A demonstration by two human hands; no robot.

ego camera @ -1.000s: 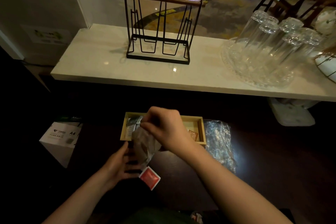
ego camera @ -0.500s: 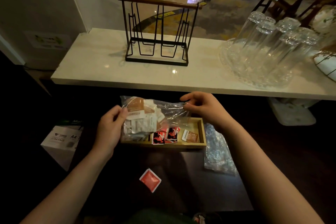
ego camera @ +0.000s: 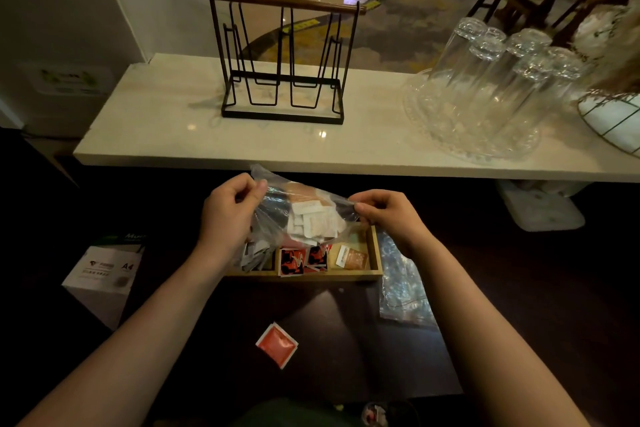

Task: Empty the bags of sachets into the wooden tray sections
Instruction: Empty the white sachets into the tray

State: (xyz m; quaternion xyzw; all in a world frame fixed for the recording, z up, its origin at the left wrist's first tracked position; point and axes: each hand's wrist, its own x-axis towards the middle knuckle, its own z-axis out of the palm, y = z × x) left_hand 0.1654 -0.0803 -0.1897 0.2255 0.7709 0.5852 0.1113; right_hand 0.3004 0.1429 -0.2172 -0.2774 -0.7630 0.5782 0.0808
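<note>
**Ana:** Since half a second ago, both hands have lifted the bag (ego camera: 304,215) a little higher, and the left hand (ego camera: 227,215) now pinches its upper left corner instead of cupping its side.

**Ben:** And the right hand (ego camera: 389,218)?

**Ana:** It is clamped on the bag's right edge. Between the two hands, the clear plastic stretches out like a sling, with white sachets (ego camera: 311,224) bunched in its low middle.

**Ben:** Where does that sit against the tray (ego camera: 375,255)?

**Ana:** Directly over it, the belly of the bag hanging just above the far side of the sections. The left section holds grey sachets, the middle one red and black sachets, and the right one a single tan sachet (ego camera: 351,257).

**Ben:** So how should the person tip it well?

**Ana:** Probably by finding the open mouth first, since it cannot be told from here which edge is open. Then that edge should be lowered close to the chosen section and the other corner raised slowly, so the sachets slide rather than scatter.

**Ben:** One has already strayed, it seems.

**Ana:** Yes, a red sachet (ego camera: 277,344) lies on the dark counter (ego camera: 346,340) nearer the person, well apart from the tray. An empty bag (ego camera: 401,284) lies just beside the tray's right end.
</note>
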